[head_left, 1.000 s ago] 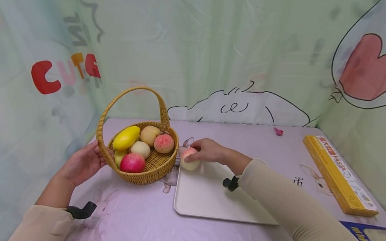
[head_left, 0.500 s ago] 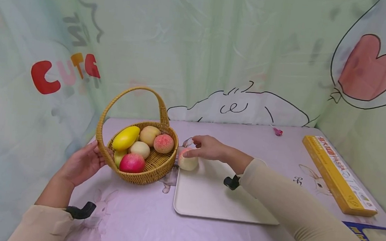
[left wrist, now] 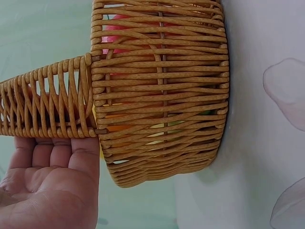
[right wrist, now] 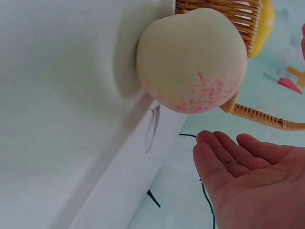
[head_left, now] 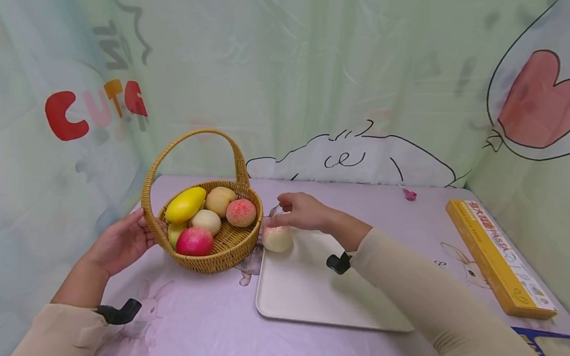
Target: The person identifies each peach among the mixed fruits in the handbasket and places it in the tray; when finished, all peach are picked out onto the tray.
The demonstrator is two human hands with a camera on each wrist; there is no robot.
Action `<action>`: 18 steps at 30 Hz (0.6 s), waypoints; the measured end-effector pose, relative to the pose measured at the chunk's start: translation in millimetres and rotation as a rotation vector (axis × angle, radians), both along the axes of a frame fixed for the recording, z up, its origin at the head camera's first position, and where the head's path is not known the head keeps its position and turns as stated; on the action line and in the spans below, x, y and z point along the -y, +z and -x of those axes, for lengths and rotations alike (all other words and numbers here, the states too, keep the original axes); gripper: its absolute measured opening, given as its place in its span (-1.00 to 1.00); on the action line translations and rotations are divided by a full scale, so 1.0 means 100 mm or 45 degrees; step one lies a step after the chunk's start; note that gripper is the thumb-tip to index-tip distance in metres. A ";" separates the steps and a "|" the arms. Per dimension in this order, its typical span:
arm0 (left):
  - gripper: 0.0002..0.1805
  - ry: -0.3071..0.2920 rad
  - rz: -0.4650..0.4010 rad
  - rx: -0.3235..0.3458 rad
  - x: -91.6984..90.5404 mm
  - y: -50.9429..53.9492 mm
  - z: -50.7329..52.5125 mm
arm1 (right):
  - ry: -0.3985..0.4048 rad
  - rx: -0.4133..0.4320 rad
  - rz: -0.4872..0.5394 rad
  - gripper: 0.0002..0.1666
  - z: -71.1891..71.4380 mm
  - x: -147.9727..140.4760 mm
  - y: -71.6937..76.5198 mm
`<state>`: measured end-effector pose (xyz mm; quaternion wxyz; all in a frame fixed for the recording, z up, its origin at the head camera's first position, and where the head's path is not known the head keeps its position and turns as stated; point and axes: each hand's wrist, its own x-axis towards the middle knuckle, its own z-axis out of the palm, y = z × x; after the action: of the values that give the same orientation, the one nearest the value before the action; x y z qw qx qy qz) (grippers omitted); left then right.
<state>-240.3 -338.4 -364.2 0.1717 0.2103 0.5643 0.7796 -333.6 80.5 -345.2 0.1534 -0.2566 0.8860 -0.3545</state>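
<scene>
A pale peach with pink speckles (head_left: 277, 240) sits at the tray's (head_left: 315, 299) far left corner, close to the wicker basket (head_left: 216, 263). My right hand (head_left: 307, 213) hovers just above and behind the peach; in the right wrist view its fingers are extended, with a gap between them and the fruit. At the basket's left side, my left hand (head_left: 118, 244) touches the base of the handle, palm up. The left wrist view shows its fingers passing behind the handle (left wrist: 43, 102), their tips hidden. Inside the basket lie a yellow mango-shaped fruit (head_left: 186, 205), a red fruit (head_left: 195, 242) and several others.
A yellow pasta box (head_left: 499, 259) lies on the right of the table. Nearer, at the right edge, is a blue-edged package (head_left: 537, 344). A small pink object (head_left: 409, 194) lies toward the back. Printed curtains (head_left: 324, 79) enclose the table.
The right hand has let go of the peach and risen slightly off it. The peach has shifted a little left toward the basket. My left hand and the basket have stayed in place.
</scene>
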 end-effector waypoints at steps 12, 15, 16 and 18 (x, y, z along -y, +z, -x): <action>-0.53 -0.006 0.005 -0.008 0.02 0.01 0.00 | 0.051 -0.008 -0.051 0.03 0.03 0.14 0.31; -0.51 -0.029 0.004 -0.008 0.03 0.01 0.01 | 0.069 0.007 -0.062 0.01 0.05 0.18 0.39; -0.50 -0.037 0.005 -0.009 0.02 0.01 0.02 | 0.075 0.015 -0.061 0.01 0.06 0.20 0.42; -0.49 -0.050 0.006 -0.012 0.02 0.02 0.03 | 0.086 0.022 -0.069 0.00 0.08 0.23 0.46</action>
<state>-242.9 -340.6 -362.3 0.1849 0.2246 0.5625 0.7739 -341.3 57.7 -299.2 0.1799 -0.2789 0.8847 -0.3273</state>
